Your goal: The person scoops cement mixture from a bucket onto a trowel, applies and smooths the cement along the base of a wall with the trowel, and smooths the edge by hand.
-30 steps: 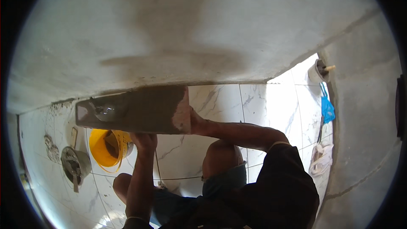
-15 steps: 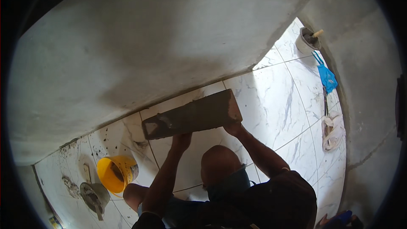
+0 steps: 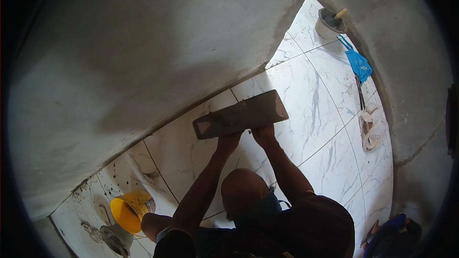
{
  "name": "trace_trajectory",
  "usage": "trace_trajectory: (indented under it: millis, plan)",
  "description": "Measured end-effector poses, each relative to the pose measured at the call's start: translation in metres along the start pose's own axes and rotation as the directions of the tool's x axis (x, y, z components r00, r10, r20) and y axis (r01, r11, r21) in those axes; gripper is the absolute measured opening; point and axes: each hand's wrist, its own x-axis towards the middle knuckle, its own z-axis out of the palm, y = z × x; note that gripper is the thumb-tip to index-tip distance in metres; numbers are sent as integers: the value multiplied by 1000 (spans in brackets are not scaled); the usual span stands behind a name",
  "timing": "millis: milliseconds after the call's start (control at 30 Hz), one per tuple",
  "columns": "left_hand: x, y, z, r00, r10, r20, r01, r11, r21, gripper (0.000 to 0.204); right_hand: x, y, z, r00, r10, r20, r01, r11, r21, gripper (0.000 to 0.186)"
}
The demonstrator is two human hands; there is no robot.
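The long slab (image 3: 239, 115), its upper face smeared with what looks like dark wet cement, is held over the tiled floor (image 3: 325, 134), just out from the foot of the grey wall (image 3: 119, 67); I have my left hand (image 3: 231, 142) and right hand (image 3: 263, 134) clamped on its near long edge, fingertips hidden. Since the left end overhangs farther, I judge it best to hold firm and level, so nothing tips or slides off. I'd give its corners room from the wall, and my left knee (image 3: 155, 224) room from the yellow bucket (image 3: 131, 208).
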Motion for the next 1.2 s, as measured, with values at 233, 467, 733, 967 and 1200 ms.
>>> trace_trajectory:
  millis: [233,467,733,967,1200]
  plan:
    - [-47,22,-123,832,-470,296,409,879,248,55,43,50,-72,878,474,-68,-308,668,677,29]
    - [-9,295,-284,766,628,139,-248,90,965,29,104,108,-100,758,648,-79,-458,615,642,29]
    - [92,366,-349,442,790,424,44,-491,870,55,177,150,-104,707,694,-139,-496,626,602,27]
    - [90,375,-338,462,732,501,-70,-533,843,48,219,153,-94,678,718,-157,-626,676,388,17]
    - [95,372,-334,441,747,497,-76,-521,850,45,242,151,-95,606,708,-362,-694,693,195,21]
